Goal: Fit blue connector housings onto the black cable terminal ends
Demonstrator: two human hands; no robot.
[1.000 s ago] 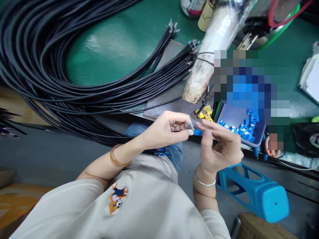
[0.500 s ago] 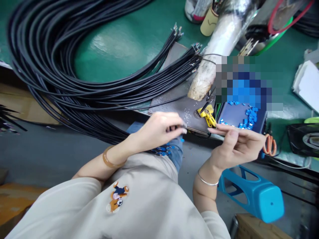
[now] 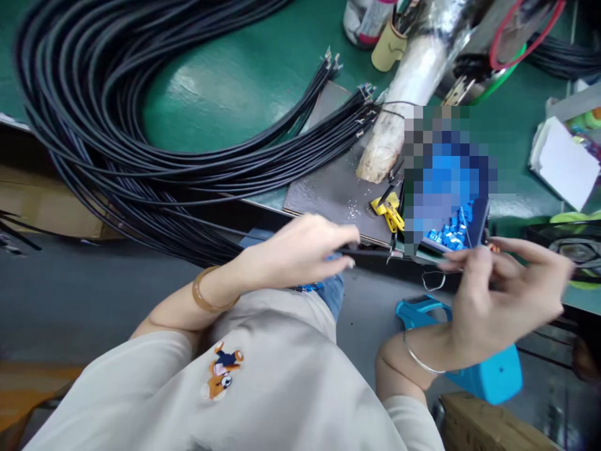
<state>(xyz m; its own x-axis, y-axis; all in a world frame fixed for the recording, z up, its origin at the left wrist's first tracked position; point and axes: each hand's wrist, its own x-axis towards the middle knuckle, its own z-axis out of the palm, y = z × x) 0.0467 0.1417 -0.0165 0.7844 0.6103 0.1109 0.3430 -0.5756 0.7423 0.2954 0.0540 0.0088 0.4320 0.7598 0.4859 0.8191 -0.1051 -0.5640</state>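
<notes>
My left hand (image 3: 305, 250) is closed around a black cable (image 3: 370, 252), whose stripped end with thin wires points right, just off the table edge. My right hand (image 3: 507, 294) is at the right, its thumb and forefinger pinched together, with a thin pale looped strand (image 3: 434, 280) beside the fingertips; whether they grip it is too blurred to tell. Between the hands, a yellow tool (image 3: 389, 212) lies on the dark board (image 3: 319, 191). Behind my right hand sits a dark blue tray (image 3: 479, 219) holding small blue connectors (image 3: 453, 232).
A large bundle of black cables (image 3: 211, 169) curves over the green table (image 3: 211, 88). A wrapped white roll (image 3: 399, 113) lies at the board's back, near a yellow cup (image 3: 389, 47). Below the table are a blue stool (image 3: 500, 376) and a cardboard box (image 3: 483, 419).
My right hand has moved right and away from my left hand. A black cable end now shows beyond my left fingers, and a thin looped strand has appeared near my right fingertips.
</notes>
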